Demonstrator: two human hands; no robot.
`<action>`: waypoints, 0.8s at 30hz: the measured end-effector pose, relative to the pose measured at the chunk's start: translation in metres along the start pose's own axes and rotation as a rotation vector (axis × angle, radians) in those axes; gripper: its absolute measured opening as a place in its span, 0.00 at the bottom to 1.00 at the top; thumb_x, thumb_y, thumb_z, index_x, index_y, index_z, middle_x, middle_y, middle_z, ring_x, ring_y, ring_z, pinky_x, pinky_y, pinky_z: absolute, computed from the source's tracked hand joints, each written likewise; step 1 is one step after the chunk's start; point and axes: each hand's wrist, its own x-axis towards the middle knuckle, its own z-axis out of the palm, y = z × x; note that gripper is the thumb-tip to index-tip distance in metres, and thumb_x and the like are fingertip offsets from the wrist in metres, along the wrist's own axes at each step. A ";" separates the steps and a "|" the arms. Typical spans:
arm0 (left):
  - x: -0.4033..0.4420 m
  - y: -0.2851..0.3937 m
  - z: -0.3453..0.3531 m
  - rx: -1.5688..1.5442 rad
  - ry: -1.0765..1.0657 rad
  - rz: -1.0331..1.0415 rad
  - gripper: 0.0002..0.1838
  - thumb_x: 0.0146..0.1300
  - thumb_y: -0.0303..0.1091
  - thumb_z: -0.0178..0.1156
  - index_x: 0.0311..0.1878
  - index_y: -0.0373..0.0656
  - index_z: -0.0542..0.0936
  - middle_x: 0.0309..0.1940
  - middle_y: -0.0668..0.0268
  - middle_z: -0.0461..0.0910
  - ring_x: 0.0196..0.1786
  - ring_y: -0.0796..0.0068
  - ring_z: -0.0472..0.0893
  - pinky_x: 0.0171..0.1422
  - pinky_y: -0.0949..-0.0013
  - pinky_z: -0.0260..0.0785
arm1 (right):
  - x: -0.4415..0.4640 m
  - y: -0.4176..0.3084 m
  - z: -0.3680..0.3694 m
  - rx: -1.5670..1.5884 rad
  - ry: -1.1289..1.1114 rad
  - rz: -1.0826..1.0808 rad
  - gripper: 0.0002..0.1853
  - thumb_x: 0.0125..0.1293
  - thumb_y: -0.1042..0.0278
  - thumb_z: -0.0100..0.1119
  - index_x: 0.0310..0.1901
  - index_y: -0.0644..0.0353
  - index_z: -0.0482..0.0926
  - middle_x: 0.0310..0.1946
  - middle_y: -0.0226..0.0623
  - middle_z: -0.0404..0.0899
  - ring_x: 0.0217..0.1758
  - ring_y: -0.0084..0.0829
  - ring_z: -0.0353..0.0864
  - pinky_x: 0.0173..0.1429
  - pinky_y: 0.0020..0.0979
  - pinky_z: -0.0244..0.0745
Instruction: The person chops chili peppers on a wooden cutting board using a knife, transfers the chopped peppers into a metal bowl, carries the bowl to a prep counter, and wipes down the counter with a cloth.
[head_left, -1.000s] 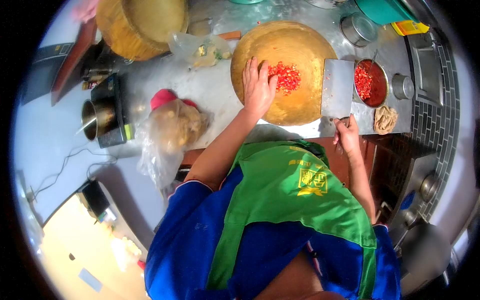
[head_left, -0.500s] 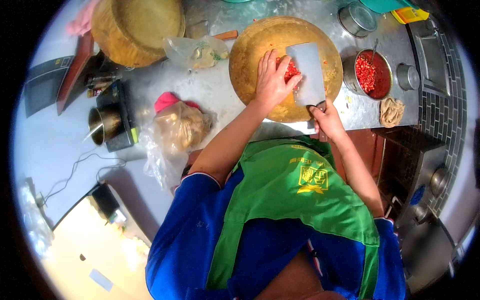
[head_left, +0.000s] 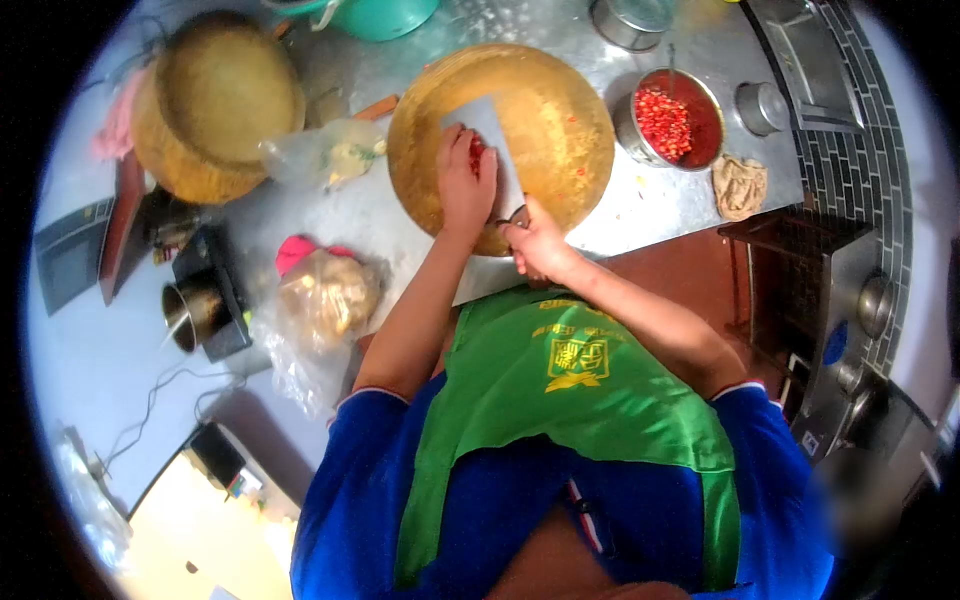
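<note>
A round wooden chopping board (head_left: 555, 130) lies on the metal counter. My right hand (head_left: 538, 240) grips the handle of a cleaver (head_left: 492, 140), whose broad blade lies over the board's left half. Chopped red chili (head_left: 476, 153) shows between the blade and my left hand (head_left: 467, 185), which is cupped over the pieces with its fingers bent against the blade. A few red bits dot the board's right side. To the right stands a metal pot (head_left: 665, 120) of chopped chili in red sauce, a utensil handle rising from it.
A large wooden vessel (head_left: 220, 110) stands at the upper left, near a clear plastic bag (head_left: 335, 150). Another bag (head_left: 330, 300) lies at the counter's left front. A crumpled cloth (head_left: 740, 187), metal containers (head_left: 762, 108) and a green basin (head_left: 385, 15) are also there.
The cleaver has come from the board's right edge across to its left half, against the chili. My left hand has closed in around the pieces. The whole view has shifted and turned.
</note>
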 end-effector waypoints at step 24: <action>0.072 0.190 0.189 -0.065 -0.051 0.597 0.09 0.63 0.35 0.65 0.37 0.38 0.83 0.53 0.49 0.78 0.60 0.44 0.74 0.62 0.54 0.71 | -0.083 -0.083 -0.257 -0.635 0.904 -0.454 0.15 0.65 0.68 0.64 0.46 0.64 0.69 0.30 0.53 0.81 0.34 0.55 0.84 0.39 0.46 0.77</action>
